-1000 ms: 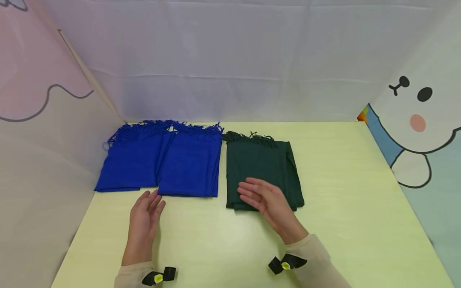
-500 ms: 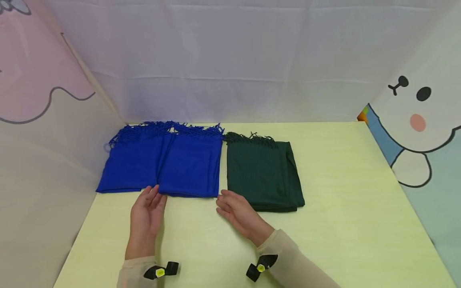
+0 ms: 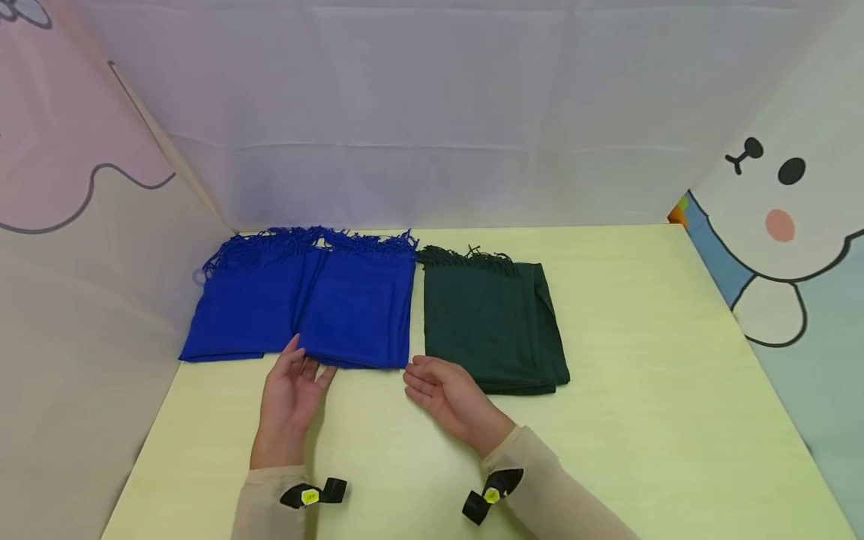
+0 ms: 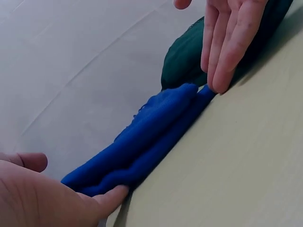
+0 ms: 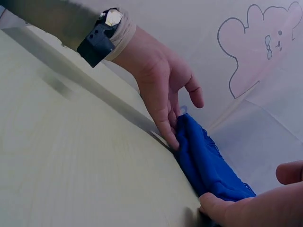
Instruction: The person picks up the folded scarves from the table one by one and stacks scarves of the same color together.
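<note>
Two folded blue scarves with fringes lie side by side at the table's left: a left scarf [image 3: 246,311] and a right scarf [image 3: 354,315]. My left hand [image 3: 292,397] is at the right scarf's near left corner, fingers touching its front edge. In the left wrist view, the thumb stays apart above the folded layers of this blue scarf [image 4: 137,137]. At the same scarf's near right corner is my right hand [image 3: 455,397], fingers extended and thumb raised. A folded dark green scarf [image 3: 482,322], also fringed, lies just beyond my right hand.
The pale yellow table [image 3: 641,390] extends to the right and toward me. A white cloth wall [image 3: 432,112] rises behind it. Printed cloth panels stand at both sides, the right one [image 3: 776,225] bearing a cartoon animal.
My right hand has moved left from over the green scarf to the blue scarf's near right corner. My left hand has shifted slightly right and forward, its fingers spreading. The scarves stay in place.
</note>
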`<state>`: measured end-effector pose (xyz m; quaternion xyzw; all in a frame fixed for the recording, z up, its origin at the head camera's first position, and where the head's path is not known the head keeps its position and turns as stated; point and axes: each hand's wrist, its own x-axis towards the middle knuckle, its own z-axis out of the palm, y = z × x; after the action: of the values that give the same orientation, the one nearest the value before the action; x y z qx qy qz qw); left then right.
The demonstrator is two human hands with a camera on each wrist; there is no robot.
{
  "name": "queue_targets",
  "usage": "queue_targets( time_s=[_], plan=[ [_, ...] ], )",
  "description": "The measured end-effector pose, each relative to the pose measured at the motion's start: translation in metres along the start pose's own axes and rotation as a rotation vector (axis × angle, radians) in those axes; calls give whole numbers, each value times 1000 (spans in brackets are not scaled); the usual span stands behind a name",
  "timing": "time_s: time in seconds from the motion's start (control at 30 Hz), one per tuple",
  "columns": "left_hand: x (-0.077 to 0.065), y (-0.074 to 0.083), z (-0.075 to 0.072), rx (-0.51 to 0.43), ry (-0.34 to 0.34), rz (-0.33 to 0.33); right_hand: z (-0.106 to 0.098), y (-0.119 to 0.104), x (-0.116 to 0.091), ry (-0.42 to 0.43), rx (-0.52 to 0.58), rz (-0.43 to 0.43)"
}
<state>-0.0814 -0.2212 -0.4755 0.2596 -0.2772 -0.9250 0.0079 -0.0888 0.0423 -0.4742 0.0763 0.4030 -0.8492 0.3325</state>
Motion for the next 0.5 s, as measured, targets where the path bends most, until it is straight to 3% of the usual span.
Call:
queue_targets(
  time_s=[0.27, 0.5],
  plan=[
    [8, -14, 3, -95, -37, -82, -3, 2, 3, -25, 81, 11],
    [10, -24, 13, -60, -21, -52, 0, 5, 3, 20, 162, 57]
  ],
)
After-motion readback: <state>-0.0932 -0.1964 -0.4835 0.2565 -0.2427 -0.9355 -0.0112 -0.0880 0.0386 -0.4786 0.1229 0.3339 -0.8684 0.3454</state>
